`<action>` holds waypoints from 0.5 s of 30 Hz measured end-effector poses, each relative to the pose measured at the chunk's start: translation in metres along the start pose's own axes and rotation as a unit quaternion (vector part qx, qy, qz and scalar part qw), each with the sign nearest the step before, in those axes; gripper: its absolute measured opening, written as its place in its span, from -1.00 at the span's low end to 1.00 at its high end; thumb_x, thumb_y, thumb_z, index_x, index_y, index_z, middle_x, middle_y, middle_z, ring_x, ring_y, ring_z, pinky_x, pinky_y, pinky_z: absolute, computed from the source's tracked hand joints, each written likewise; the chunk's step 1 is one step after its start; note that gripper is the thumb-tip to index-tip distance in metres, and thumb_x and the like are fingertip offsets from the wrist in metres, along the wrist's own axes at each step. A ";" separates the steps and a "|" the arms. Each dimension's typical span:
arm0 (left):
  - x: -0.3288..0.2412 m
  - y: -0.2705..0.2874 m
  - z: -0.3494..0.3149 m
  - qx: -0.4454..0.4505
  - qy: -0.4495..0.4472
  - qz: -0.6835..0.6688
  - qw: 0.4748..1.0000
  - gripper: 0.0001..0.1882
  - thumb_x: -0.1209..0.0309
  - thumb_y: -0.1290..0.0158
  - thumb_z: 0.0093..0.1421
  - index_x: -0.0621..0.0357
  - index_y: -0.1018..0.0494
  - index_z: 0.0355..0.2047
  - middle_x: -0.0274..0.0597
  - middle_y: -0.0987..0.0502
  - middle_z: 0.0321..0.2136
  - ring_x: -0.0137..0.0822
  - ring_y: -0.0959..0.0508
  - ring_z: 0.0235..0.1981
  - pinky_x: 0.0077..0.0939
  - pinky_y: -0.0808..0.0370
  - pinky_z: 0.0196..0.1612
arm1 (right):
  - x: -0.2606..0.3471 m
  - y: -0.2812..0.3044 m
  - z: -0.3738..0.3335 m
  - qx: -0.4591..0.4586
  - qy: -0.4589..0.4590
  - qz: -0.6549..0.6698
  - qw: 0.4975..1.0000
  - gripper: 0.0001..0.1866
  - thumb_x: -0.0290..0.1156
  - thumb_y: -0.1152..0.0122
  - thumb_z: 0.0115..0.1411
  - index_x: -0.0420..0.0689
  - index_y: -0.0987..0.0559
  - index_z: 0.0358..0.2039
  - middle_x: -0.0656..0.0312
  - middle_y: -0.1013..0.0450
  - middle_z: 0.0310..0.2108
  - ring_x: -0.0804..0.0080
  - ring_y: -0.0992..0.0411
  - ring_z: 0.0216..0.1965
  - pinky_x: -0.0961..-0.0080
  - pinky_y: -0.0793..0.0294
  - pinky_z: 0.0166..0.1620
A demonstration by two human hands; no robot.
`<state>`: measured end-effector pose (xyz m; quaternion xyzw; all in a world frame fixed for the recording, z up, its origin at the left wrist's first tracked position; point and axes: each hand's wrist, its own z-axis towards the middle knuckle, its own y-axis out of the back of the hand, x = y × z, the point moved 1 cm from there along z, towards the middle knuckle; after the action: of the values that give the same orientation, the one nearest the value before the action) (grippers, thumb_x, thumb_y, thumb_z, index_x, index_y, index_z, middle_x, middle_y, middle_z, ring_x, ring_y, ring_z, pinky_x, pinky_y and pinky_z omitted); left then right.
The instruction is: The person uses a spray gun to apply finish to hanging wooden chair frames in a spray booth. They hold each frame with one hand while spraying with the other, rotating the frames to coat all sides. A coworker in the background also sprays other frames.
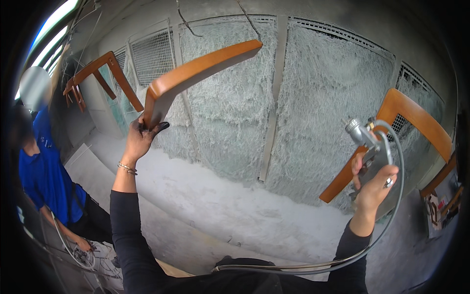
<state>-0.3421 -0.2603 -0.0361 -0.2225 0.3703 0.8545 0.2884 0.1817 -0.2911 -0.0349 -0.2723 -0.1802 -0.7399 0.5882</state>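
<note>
A bent orange-brown wooden furniture part [205, 61] hangs by its far right end from a wire hook [250, 22]. Its lower left end is in my left hand [141, 139], whose fingertips are dark-stained and partly hidden behind the wood. The thumb sticks out to the right along the underside. On the right, my right hand [374, 183] is wrapped round the grip of a metal spray gun [362, 133], held upright. A grey hose [401, 171] loops from the gun down past my right forearm and across my body. Behind the gun hangs another angled wooden part [416, 117].
At the left, a co-worker in a blue shirt [46, 169] stands near a hanging wooden frame [122, 83], with coiled hoses [85, 257] low by one hand. Ahead is a wall of shaggy, pale-coated filter panels [333, 103]. White residue [196, 186] covers the floor below.
</note>
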 end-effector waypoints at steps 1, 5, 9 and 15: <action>0.005 0.003 0.005 0.006 0.007 0.014 1.000 -0.63 0.62 -0.15 0.19 0.37 -0.45 0.02 -0.09 -0.60 -0.07 -0.34 -0.58 -0.05 -0.44 -0.49 0.10 | 0.005 -0.004 0.005 -0.008 0.000 -0.004 1.000 0.04 0.48 0.29 0.25 -0.35 -0.40 0.20 0.28 -0.29 -0.59 0.62 -0.27 -0.60 0.74 -0.06 -0.70; 0.016 0.008 0.021 -0.017 -0.096 0.027 0.995 -0.57 0.71 -0.11 0.13 0.39 -0.45 0.06 -0.03 -0.58 0.02 -0.25 -0.57 0.03 -0.40 -0.50 0.13 | 0.027 -0.015 0.013 -0.017 -0.028 0.031 0.999 0.16 0.60 0.30 0.11 -0.33 -0.36 0.24 0.32 -0.27 -0.61 0.67 -0.20 -0.64 0.74 -0.03 -0.70; 0.025 0.012 0.031 -0.035 -0.148 0.015 0.988 -0.55 0.71 -0.10 0.14 0.34 -0.45 0.08 -0.04 -0.57 0.04 -0.29 -0.53 0.08 -0.32 -0.45 0.20 | 0.045 -0.021 0.024 0.114 0.001 0.071 0.991 0.13 0.58 0.31 0.15 -0.32 -0.37 0.23 0.33 -0.28 -0.62 0.69 -0.14 -0.68 0.73 -0.01 -0.70; 0.036 0.023 0.037 -0.030 -0.138 0.044 0.989 -0.47 0.76 -0.05 0.10 0.30 -0.43 0.13 -0.03 -0.52 0.12 -0.12 -0.50 0.18 -0.30 -0.43 0.25 | 0.044 -0.029 0.050 0.005 0.050 -0.116 0.992 -0.09 0.35 0.27 0.36 -0.36 -0.50 0.10 0.27 -0.39 -0.59 0.74 -0.15 -0.71 0.73 -0.04 -0.68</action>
<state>-0.3900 -0.2333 -0.0233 -0.0946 0.3105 0.8998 0.2916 0.1562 -0.2888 0.0334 -0.2092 -0.1840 -0.8149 0.5082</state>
